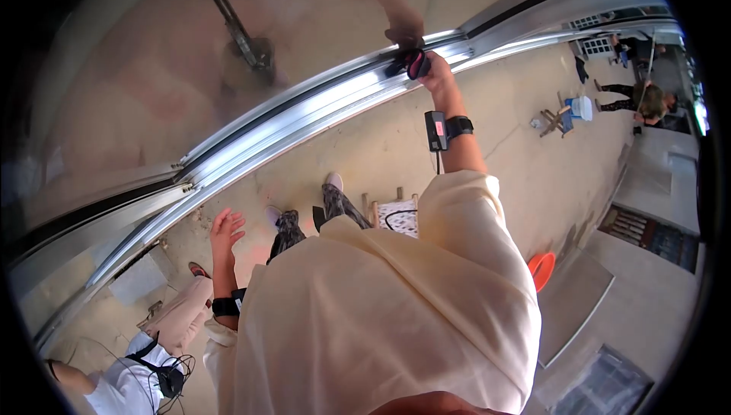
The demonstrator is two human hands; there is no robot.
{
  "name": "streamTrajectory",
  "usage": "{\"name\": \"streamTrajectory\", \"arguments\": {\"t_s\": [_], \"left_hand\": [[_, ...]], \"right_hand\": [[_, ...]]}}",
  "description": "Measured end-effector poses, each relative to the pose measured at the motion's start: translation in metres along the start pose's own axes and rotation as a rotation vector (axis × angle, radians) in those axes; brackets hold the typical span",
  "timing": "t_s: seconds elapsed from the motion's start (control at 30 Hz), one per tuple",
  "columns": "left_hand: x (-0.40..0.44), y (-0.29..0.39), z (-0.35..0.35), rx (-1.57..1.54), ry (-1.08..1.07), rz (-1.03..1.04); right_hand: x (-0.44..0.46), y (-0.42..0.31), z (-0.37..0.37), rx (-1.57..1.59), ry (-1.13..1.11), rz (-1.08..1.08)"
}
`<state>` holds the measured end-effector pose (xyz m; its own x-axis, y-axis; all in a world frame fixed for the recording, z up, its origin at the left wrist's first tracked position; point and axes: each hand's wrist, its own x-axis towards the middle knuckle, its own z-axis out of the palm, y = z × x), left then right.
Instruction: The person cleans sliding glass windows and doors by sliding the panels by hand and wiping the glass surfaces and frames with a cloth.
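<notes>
My right hand (435, 72) is closed round a dark tool with a pink part (416, 64), held against the shiny metal frame (327, 99) of a glass panel (152, 65). The tool's far end is hard to make out. A reflection of the hand shows in the glass just above. My left hand (226, 231) hangs below the frame at the left, its fingers apart, touching nothing. Black straps with small devices circle both forearms.
A person in a white shirt (126, 384) is at the lower left. Another person (651, 103) is at the upper right, near a white bucket (582, 108) and a wooden stool (558, 121). A woven seat (396, 217) stands by my legs; an orange basin (541, 271) lies right.
</notes>
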<state>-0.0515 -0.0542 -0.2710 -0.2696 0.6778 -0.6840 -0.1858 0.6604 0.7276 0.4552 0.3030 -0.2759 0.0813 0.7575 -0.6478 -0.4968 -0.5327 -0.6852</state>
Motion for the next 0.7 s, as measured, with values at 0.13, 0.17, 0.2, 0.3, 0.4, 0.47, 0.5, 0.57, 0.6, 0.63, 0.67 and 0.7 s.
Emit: {"name": "streamTrajectory", "arguments": {"t_s": [0.13,0.17,0.2,0.3,0.4,0.47,0.5,0.57,0.6,0.63,0.67,0.7], "left_hand": [[0.0,-0.019,0.001,0.053,0.047,-0.122],[-0.001,-0.021,-0.001,0.035,0.03,-0.121],[-0.003,-0.021,-0.002,0.026,0.018,-0.11],[-0.003,-0.02,-0.003,0.016,0.019,-0.095],[0.002,-0.024,-0.006,0.014,0.004,-0.094],[0.005,-0.029,-0.012,0.023,-0.013,-0.109],[0.008,-0.031,-0.013,0.008,-0.051,-0.09],[0.014,-0.034,-0.019,0.001,-0.097,-0.077],[0.019,-0.034,-0.021,0.006,-0.112,-0.069],[0.021,-0.032,-0.024,0.011,-0.125,-0.063],[0.019,-0.03,-0.029,0.016,-0.126,-0.072],[0.019,-0.026,-0.032,0.022,-0.145,-0.059]], "right_hand": [[0.039,-0.044,-0.039,0.111,0.136,-0.021],[0.04,-0.05,-0.038,0.052,0.22,-0.187],[0.036,-0.047,-0.039,-0.005,0.317,-0.327],[0.006,-0.044,-0.012,0.124,0.272,-0.329],[0.02,-0.008,-0.002,0.109,0.313,-0.299],[-0.007,0.019,0.027,-0.311,0.431,-0.323],[0.011,0.047,0.03,-0.388,0.47,-0.347],[0.024,0.097,0.041,-0.577,0.486,-0.366],[0.01,0.111,0.059,-0.637,0.472,-0.34],[-0.004,0.126,0.076,-0.698,0.458,-0.315],[-0.035,0.134,0.104,-0.704,0.457,-0.255],[-0.051,0.148,0.126,-0.733,0.468,-0.225]]}}
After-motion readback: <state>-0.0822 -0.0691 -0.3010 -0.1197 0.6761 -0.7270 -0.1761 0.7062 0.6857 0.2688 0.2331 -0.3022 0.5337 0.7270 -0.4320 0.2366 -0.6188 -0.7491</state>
